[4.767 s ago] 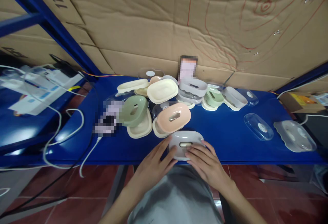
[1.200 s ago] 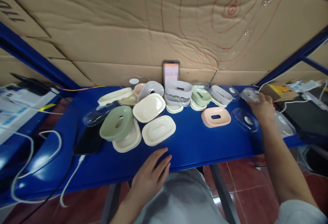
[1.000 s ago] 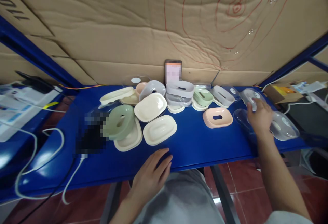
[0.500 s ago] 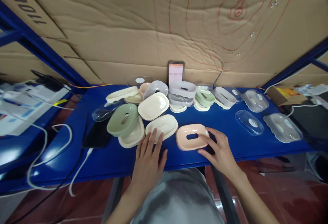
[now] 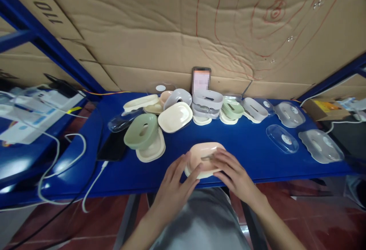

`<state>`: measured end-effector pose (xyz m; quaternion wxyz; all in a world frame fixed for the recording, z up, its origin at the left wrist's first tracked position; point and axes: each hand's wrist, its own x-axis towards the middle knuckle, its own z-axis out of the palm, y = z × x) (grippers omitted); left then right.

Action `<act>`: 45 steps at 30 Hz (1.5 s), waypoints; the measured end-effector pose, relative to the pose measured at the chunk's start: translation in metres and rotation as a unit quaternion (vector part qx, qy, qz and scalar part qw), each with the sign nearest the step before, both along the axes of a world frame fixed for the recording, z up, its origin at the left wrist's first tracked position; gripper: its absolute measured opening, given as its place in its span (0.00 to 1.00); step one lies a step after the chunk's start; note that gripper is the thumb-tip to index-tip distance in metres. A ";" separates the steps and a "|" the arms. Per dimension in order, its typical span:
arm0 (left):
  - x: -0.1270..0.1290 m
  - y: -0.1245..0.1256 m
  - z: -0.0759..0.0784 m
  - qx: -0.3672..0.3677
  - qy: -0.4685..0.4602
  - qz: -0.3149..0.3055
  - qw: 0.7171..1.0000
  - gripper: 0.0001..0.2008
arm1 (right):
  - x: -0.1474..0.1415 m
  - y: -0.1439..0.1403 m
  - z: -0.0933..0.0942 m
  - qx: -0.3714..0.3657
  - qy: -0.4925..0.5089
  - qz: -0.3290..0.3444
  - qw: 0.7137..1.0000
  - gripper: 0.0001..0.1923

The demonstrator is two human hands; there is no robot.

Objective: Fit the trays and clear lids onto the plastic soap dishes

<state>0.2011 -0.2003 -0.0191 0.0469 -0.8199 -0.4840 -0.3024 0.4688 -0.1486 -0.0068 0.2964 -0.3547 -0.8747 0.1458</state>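
Note:
Near the table's front edge, a peach soap dish with a long slot sits on a cream oval tray. Only a sliver of the tray shows below the dish. At the left side, my left hand has its fingers against the rim of the stacked pair. My right hand grips the peach dish by its right end, the fingers over the rim and partly hiding the slot. To the left, a green soap dish leans over another cream tray.
Behind lie a cream piece, grey soap dishes, and a smaller green dish. Clear lids and lidded grey dishes lie at the right. A phone leans on the cardboard. White cables run at the left.
The cream tray has moved right and toward me with my left hand, and now lies under the peach soap dish. My right hand has shifted slightly left with the peach dish.

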 end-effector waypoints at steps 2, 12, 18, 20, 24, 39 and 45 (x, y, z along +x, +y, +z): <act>-0.005 0.003 0.001 0.002 0.025 -0.023 0.999 0.23 | -0.008 -0.002 -0.001 0.002 -0.033 0.035 0.999 0.23; -0.014 0.006 -0.003 -0.048 0.019 -0.097 0.994 0.18 | 0.008 0.001 -0.005 0.051 -0.109 0.034 0.992 0.26; -0.015 0.004 -0.004 -0.086 -0.088 -0.040 0.992 0.17 | 0.142 0.039 -0.022 0.110 -0.098 -0.388 0.910 0.30; -0.017 0.005 -0.004 -0.113 -0.117 -0.036 0.986 0.16 | 0.174 0.041 -0.033 0.106 -0.124 -0.469 0.868 0.34; -0.020 0.009 -0.002 -0.164 -0.163 -0.038 0.972 0.16 | 0.172 0.033 -0.038 0.098 -0.132 -0.419 0.893 0.31; -0.025 0.011 -0.007 -0.227 -0.207 -0.014 0.952 0.46 | -0.022 -0.011 0.002 -0.009 0.013 0.016 1.000 0.33; -0.028 0.011 -0.007 -0.227 -0.202 -0.022 0.953 0.40 | -0.021 -0.015 -0.004 0.031 -0.051 0.017 0.998 0.34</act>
